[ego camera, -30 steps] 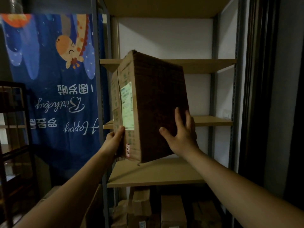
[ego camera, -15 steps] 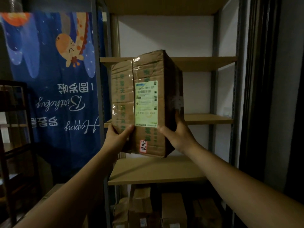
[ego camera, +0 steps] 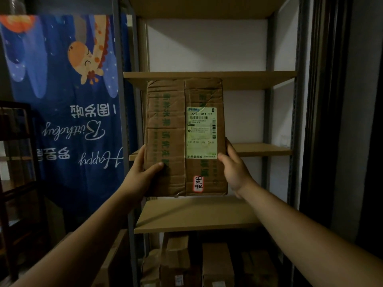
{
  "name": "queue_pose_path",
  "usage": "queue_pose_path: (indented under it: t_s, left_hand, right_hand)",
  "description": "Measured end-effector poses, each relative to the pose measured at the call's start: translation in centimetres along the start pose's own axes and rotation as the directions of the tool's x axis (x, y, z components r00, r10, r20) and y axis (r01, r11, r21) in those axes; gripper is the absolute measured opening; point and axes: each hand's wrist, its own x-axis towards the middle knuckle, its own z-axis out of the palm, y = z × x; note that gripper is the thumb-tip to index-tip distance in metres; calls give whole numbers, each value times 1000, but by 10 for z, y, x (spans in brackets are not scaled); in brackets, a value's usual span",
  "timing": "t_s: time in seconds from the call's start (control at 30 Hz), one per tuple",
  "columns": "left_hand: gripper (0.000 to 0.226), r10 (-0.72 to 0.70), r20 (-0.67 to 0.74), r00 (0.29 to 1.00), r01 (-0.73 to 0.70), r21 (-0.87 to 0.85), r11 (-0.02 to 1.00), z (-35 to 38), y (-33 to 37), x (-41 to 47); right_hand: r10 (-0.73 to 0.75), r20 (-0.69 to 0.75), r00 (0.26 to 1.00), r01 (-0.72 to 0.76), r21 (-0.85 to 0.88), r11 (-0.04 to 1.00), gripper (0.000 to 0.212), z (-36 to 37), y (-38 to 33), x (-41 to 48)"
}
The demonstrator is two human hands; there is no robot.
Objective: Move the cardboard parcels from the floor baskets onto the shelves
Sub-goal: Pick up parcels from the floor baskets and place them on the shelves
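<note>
A brown cardboard parcel [ego camera: 165, 141] with green print and a pale shipping label stands upright, its labelled face toward me, at the front left of a wooden shelf board [ego camera: 196, 216]. My left hand [ego camera: 143, 172] grips its lower left edge, thumb on the front face. My right hand [ego camera: 234, 168] holds its lower right edge. Whether the parcel's bottom rests on the board or hovers just above it I cannot tell.
The metal shelf unit [ego camera: 269, 79] has more wooden boards above and behind the parcel. Several cardboard boxes [ego camera: 215, 264] sit on the level below. A blue birthday banner [ego camera: 68, 100] hangs at left, beside a dark wooden rack [ego camera: 18, 172].
The parcel has been turned from side-on to label-forward and pushed deeper toward the shelf, lower down. Both hands shifted to its lower side edges.
</note>
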Motion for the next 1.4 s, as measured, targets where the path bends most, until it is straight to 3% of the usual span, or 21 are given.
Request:
queue_pose_path:
  t_s: [0.33, 0.7, 0.93, 1.13, 1.4]
  left_hand:
    - [56, 111, -4, 994, -111, 3, 994, -2, 16, -20]
    - [64, 81, -25, 996, -82, -9, 997, 1, 14, -36]
    - [70, -67, -141, 988, 69, 8, 998, -25, -30, -71]
    - [64, -236, -257, 937, 250, 22, 968, -87, -71, -118]
    - [61, -407, -222, 886, 432, 76, 899, -213, -114, -167]
  right_hand:
    - [-91, -30, 995, 93, 70, 993, 42, 1, -10, -17]
    - [-104, -9, 994, 105, 118, 988, 41, -2, -1, -27]
    - [60, 112, 992, -74, 131, 989, 37, 33, 56, -43]
    - [229, 137, 964, -240, 71, 968, 51, 114, 118, -73]
    - [422, 154, 894, -431, 34, 902, 78, 249, 157, -132]
